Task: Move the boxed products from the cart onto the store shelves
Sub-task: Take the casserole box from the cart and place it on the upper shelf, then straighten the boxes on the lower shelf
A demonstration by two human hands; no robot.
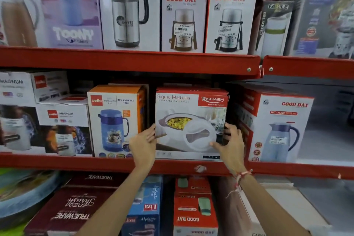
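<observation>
two bare forearms reach up and forward from the bottom edge, angled toward each other. the left hand point(143, 144) is upright, palm facing right, fingers pressed flat. the right hand point(230, 144) mirrors it, palm facing left, fingers spread and curled, thumb forward. a red-and-white thread bracelet point(241, 176) circles the right wrist.

Top row, from my left: lilac Toony box point(72, 15), steel coffee-flask box point(128, 9), two white-and-red Good Day boxes point(183, 21) point(230, 19) side by side, each with a price sticker, then a dark Fable box point(274, 27), tilted.

Middle row: stacked Magnum boxes point(63, 128), orange Cello Tea Express box point(115, 120), Good Day Hot N Sip box point(277, 128) turned at an angle.

Bottom row: maroon Trueware boxes point(72, 210), blue Liza box point(145, 207), red Good Day box point(194, 214), print upside down to me. Round plastic tub point(23, 191) far left.
</observation>
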